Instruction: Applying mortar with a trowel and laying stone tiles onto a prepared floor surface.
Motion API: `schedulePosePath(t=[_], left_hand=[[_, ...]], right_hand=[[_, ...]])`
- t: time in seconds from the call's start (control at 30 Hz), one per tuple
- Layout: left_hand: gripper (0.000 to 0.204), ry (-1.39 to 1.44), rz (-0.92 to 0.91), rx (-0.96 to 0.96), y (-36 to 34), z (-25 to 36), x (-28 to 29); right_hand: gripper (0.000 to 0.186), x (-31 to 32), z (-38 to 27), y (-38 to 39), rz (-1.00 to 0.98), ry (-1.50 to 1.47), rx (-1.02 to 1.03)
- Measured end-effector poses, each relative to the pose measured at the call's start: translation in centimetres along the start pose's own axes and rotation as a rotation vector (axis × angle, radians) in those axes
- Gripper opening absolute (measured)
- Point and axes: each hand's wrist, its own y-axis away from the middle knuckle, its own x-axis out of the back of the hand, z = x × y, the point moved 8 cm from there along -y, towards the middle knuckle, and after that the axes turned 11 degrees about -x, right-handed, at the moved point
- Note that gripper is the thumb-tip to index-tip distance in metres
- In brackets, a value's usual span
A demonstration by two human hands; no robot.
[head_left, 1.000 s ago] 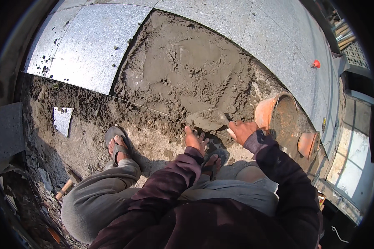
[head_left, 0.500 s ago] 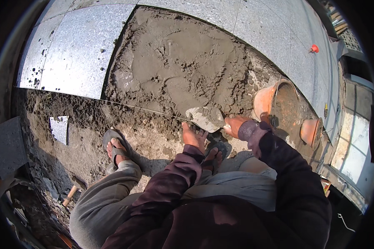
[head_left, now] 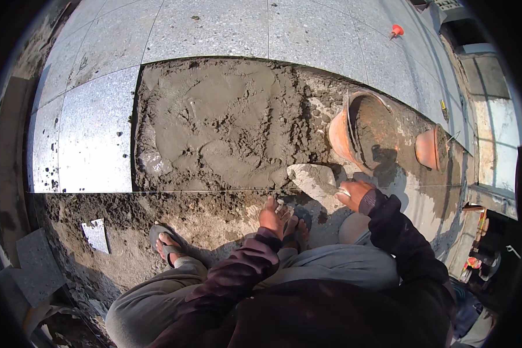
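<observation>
Mortar (head_left: 214, 124) ahead of the loosely spread left hand (head_left: 274, 218) is bordered by tiles (head_left: 209, 29) beyond and leftward; a string (head_left: 214, 191) is stretched along its near edge. The trowel (head_left: 312, 177) is grasped by the right hand (head_left: 355, 195), pointed left, with a bucket (head_left: 341, 142) set close ahead. Rough ground (head_left: 138, 255) is exposed around both hands. The trowel's handle is mostly covered.

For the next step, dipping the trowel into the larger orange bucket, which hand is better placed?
Right, probably: the right hand grips the trowel and is nearer the larger bucket than the left hand.
</observation>
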Motion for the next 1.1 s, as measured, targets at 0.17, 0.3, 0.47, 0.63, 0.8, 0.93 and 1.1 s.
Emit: schedulePosePath(t=[0.17,0.3,0.47,0.63,0.8,0.93,1.1], left_hand=[[0.065,-0.463,-0.380,-0.183,1.5,2.3,-8.5],[0.086,-1.012,-0.593,-0.682,-1.3,2.5,-19.6],[0.082,-1.227,-0.400,-0.414,-5.4,-4.0,-23.3],[0.073,-1.224,-0.435,-0.423,-3.5,-4.7,-22.6],[0.067,-1.178,-0.519,-0.561,-3.6,-6.4,-23.0],[0.067,-1.204,-0.557,-0.499,-4.4,-5.6,-21.8],[0.071,-1.072,-0.558,-0.527,-4.3,-6.8,-23.0]], right_hand=[[0.034,8.3,7.8,4.4,0.306,-0.061,-0.384],[0.021,11.1,15.2,-0.4,0.368,0.267,-0.485],[0.018,3.3,17.8,-9.2,0.185,0.526,-0.284],[0.016,2.9,13.9,-8.2,0.100,0.296,-0.221],[0.022,0.0,12.4,-6.3,-0.102,0.097,-0.211],[0.024,1.6,10.0,-5.7,0.143,-0.055,-0.154],[0.021,3.8,12.2,-1.7,0.136,-0.433,-0.047]])
